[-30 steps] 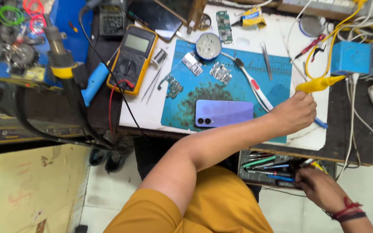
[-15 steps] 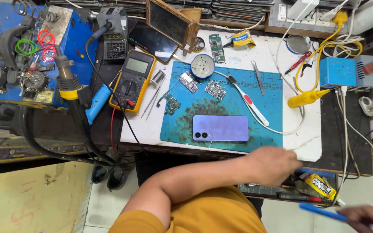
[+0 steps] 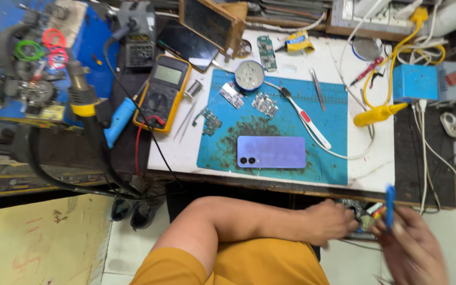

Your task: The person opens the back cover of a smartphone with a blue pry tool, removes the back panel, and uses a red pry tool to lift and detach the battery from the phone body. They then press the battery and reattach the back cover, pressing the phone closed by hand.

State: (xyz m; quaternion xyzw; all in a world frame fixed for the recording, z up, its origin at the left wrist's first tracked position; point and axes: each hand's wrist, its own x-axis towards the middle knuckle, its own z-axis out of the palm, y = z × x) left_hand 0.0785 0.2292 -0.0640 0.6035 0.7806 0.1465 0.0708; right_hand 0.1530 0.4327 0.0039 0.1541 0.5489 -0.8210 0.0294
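Looking down: I see the desk [image 3: 381,177] from above, its near edge just above both hands.
Drawer: an open tool drawer [image 3: 362,211] sits under the desk's near edge toward the right corner; I make out small tools inside with red, yellow and green bits, too cluttered to sort.
Round tin: a round tin [image 3: 249,75] rests at the far edge of the blue mat [image 3: 333,121]; I cannot tell its contents.
Blue tool: a slim blue tool [image 3: 390,207] stands nearly upright at the drawer's right side, just below the desk's near edge, between the two hands.
Right hand: my right hand [image 3: 415,250] is blurred; its fingers pinch the blue tool near its lower end.
Left hand: my left hand [image 3: 329,221] reaches into the drawer, fingers curled among the tools; I cannot tell whether it grips anything.
Phone: a violet phone [image 3: 271,152] lies face down at the mat's near edge, well apart from both hands.
Multimeter: a yellow multimeter [image 3: 163,91] lies by the desk's left edge.
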